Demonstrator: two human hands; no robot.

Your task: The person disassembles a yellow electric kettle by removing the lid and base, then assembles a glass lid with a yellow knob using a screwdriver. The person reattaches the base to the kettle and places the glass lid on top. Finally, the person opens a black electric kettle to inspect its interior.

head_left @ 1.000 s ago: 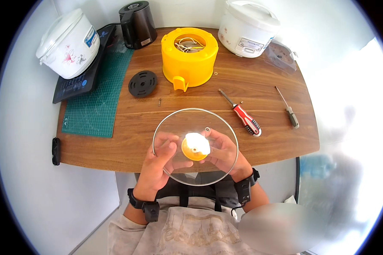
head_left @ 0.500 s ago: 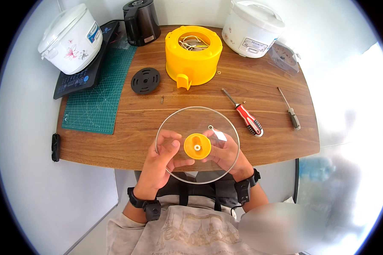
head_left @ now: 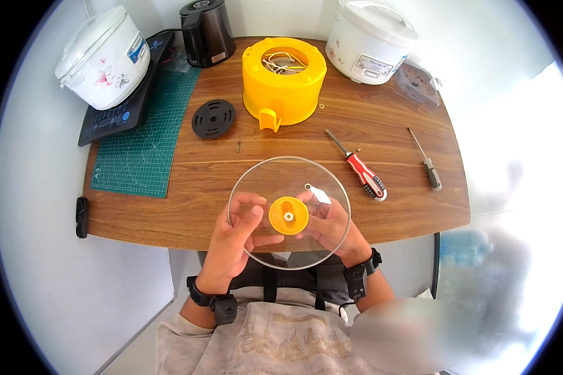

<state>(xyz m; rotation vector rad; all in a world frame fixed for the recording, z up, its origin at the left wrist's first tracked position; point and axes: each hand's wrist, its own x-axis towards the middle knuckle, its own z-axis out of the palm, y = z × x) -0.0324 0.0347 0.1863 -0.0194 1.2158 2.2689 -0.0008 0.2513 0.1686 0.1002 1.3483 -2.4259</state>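
A round glass lid (head_left: 263,178) with a thin metal rim is held up at the near edge of the table, a yellow knob (head_left: 279,219) at its centre. My left hand (head_left: 233,232) grips the lid's left side, thumb close to the knob and fingers curled toward the middle. Behind the glass on the right, my right hand (head_left: 333,226) holds the lid, its fingertips beside the knob and partly hidden by it. A small white, glossy patch shows on the glass above the right fingers.
Beyond the lid stand a yellow housing (head_left: 281,94) with wires inside and a black slotted disc (head_left: 213,119). A red screwdriver (head_left: 366,178) and a grey one (head_left: 431,175) lie right. Rice cookers (head_left: 372,44), a kettle (head_left: 209,34) and a green mat (head_left: 141,150) stand farther off.
The lid has shifted very slightly to the left and up in both hands. The grip looks the same, and nothing else has visibly moved.
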